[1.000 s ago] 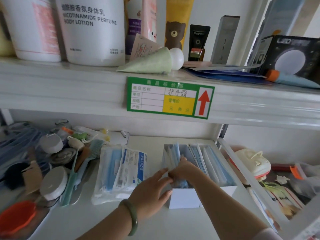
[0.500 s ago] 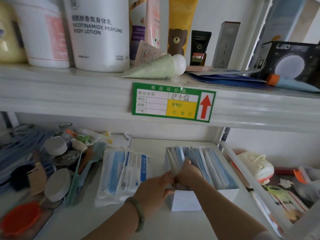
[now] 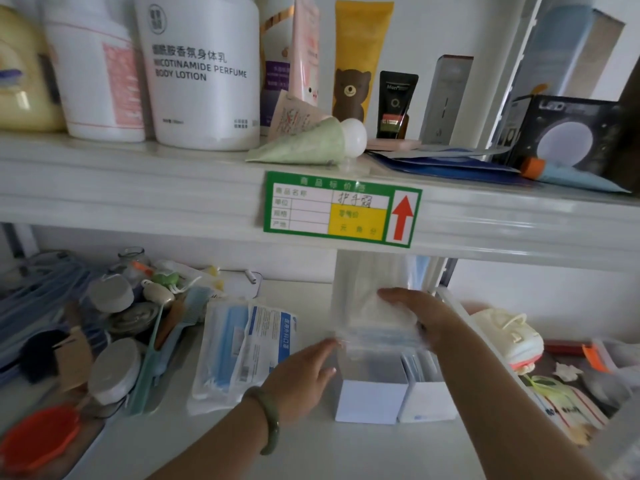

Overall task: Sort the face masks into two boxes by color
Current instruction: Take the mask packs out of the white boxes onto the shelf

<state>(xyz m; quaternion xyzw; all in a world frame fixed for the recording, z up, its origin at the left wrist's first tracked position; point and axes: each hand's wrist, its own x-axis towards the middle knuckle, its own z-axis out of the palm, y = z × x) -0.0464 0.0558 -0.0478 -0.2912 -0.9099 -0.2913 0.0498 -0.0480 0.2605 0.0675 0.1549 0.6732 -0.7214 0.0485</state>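
Right hand [image 3: 412, 315] clamped on clear-wrapped blue face masks [image 3: 374, 306], held upright above the left white cardboard box [image 3: 370, 398]; left hand [image 3: 301, 375] open, fingertips at the pack's 7 o'clock corner; second white box [image 3: 427, 400] at 3 o'clock, touching.

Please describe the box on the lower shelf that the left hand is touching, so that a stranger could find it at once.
Find the green price label on the shelf edge; below it two white boxes stand side by side. The one meant is the left box, with the left hand at its left wall. Unlike the right box, it has a clear mask packet held above it.
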